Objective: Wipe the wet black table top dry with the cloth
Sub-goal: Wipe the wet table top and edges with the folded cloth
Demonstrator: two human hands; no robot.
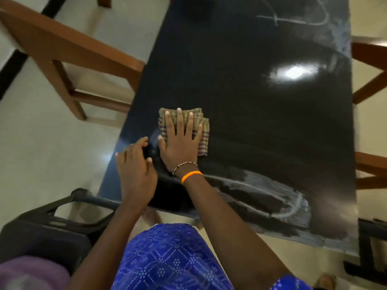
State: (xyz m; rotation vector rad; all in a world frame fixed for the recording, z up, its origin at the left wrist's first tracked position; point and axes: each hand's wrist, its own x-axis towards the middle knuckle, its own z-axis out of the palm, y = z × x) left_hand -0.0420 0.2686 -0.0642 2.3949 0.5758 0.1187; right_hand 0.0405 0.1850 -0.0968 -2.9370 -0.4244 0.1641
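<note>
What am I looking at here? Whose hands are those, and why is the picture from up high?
There is no machine here. A person wears a camera on the head, so you look down at their own hands. The right hand lies flat, fingers spread, pressing a folded cloth on a black table. The left hand is beside it with loose fingers, holding nothing. Pale streaks show near the table's close edge. The bright spot is a light shining off the top. Wooden chairs stand around.
</note>
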